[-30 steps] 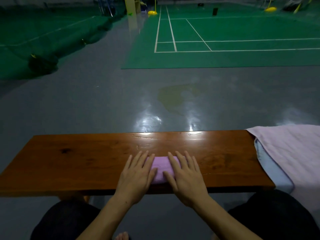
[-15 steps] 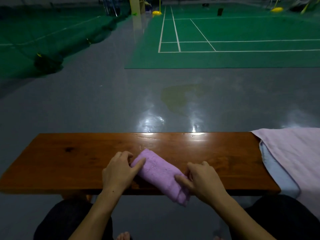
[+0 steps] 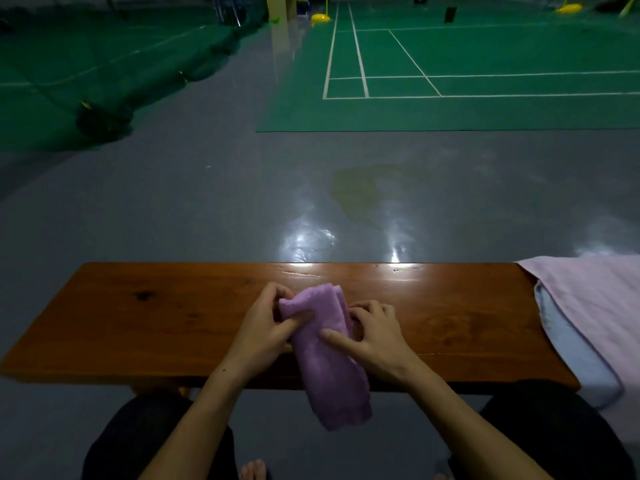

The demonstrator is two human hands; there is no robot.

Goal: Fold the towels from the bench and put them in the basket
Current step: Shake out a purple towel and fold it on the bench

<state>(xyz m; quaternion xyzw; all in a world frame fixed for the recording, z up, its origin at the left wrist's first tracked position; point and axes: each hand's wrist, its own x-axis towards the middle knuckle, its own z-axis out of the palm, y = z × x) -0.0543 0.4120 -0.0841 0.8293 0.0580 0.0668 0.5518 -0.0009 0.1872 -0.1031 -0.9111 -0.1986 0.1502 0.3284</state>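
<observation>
Purple towel (image 3: 325, 355), folded thick, over counter (image 3: 138, 323) near edge, lower end hanging off. Left hand (image 3: 259, 327) & right hand (image 3: 375, 337) pinch its sides w/ curled fingers. Soft, light, prob. unfolds easily; hold mid-bundle.

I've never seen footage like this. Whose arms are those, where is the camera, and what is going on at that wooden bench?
There is no machine here: a person wears a wide-angle camera on the head, looking forward and down, so you see their own arms. The left hand and the right hand both grip a folded purple towel, which hangs over the near edge of the wooden bench. At the bench's right end lies a pale pink towel over a light blue towel. Beyond is a grey floor and green sports courts. No basket is in view.
</observation>
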